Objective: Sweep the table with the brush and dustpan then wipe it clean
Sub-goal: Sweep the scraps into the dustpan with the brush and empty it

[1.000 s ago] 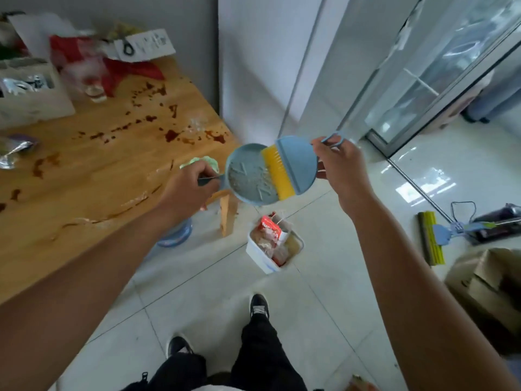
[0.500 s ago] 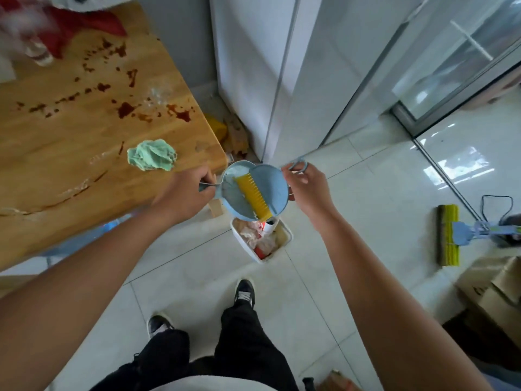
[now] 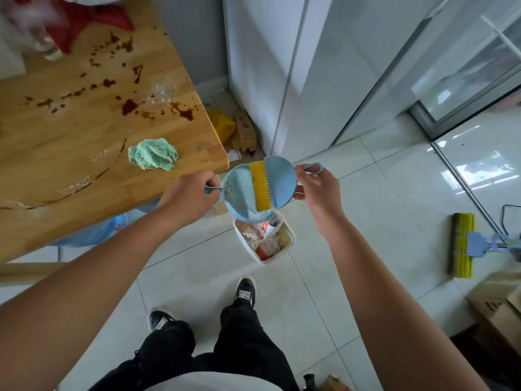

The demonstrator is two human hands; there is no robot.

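- A small blue dustpan (image 3: pixel 239 193) is held by its thin handle in the left hand (image 3: pixel 187 197), at the centre of the frame; the fingers (image 3: pixel 210 182) are curled and pressed together around the handle.
- A blue brush (image 3: pixel 277 183) with yellow bristles is laid across the pan; its loop handle is pinched in the fingers (image 3: pixel 303 169) of the right hand (image 3: pixel 318 194).
- Both are held above a white bin (image 3: pixel 265 241) on the floor, just below centre, already filled with rubbish.
- The pan's lower rim is seen only just above the bin's upper edge, so crumbs could be spilled onto the tiles if the pan is tipped before it is brought over the middle.
- Fine debris could be flicked outward if the bristles are dragged quickly.
- The bin looks light; it could be knocked by the shoe (image 3: pixel 246 289) near it.
- The worktop (image 3: pixel 70 136), upper left of the frame, is still marked with dark brown stains, and a crumpled green cloth (image 3: pixel 153 158) is left near its corner; wiping is judged not yet done, and the stains could be smeared if they have dried on.
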